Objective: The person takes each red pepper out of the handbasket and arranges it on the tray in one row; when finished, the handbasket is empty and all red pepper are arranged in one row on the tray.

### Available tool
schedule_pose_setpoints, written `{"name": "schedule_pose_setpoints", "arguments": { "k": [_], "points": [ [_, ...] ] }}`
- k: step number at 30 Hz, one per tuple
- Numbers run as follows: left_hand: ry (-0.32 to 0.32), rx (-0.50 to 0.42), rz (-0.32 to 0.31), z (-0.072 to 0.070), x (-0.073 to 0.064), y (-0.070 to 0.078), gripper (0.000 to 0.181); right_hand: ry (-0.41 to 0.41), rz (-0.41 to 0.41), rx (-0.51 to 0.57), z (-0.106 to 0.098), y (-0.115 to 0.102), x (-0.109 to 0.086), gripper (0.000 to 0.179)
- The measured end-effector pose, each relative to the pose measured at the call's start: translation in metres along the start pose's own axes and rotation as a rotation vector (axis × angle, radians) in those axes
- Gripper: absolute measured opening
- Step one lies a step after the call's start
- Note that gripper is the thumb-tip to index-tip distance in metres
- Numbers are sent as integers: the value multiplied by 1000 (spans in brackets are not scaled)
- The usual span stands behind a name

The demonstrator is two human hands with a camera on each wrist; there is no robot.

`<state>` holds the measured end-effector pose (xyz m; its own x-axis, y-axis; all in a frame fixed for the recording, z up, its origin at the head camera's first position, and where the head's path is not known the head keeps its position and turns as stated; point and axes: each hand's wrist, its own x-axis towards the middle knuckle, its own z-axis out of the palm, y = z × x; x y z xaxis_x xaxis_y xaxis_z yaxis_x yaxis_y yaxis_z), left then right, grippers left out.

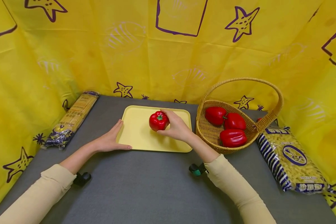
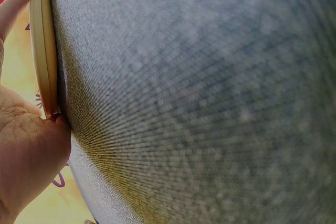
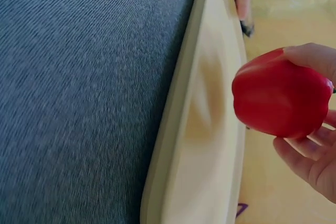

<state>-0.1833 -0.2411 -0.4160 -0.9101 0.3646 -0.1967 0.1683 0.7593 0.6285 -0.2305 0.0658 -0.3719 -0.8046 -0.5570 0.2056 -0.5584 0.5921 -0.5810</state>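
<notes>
My right hand (image 1: 177,126) grips a red bell pepper (image 1: 156,123) with a green stem, over the pale yellow tray (image 1: 137,137). In the right wrist view the bell pepper (image 3: 281,95) hangs above the tray's surface, thumb on one side and fingers on the other. At the tray's left end my left hand (image 1: 109,141) has its fingers straight and thumb spread, the thumb by the front left corner. The left wrist view shows the tray rim (image 2: 43,45) right against that hand (image 2: 31,150).
To the right stands a wicker basket (image 1: 205,137) with a tall handle, holding several red bell peppers (image 1: 233,138). A bag of pasta (image 1: 294,161) lies beside it. Far left is a long spaghetti packet (image 1: 72,119). Yellow patterned cloth (image 1: 162,68) walls the grey table (image 1: 145,186).
</notes>
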Motion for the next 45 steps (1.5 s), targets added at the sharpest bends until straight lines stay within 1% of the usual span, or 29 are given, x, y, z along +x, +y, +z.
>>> {"name": "schedule_pose_setpoints", "arguments": {
  "k": [20,27,34,45],
  "points": [
    [11,-5,-9,1,0,-1,126,-74,30,77,28,-6,34,85],
    [12,-16,-17,1,0,-1,126,-78,4,90,35,-9,46,85],
    [28,-15,-12,4,1,-3,125,-86,-21,99,43,-15,56,85],
    [40,-19,9,4,0,-5,126,-109,-20,113,52,-24,67,85]
  ]
}}
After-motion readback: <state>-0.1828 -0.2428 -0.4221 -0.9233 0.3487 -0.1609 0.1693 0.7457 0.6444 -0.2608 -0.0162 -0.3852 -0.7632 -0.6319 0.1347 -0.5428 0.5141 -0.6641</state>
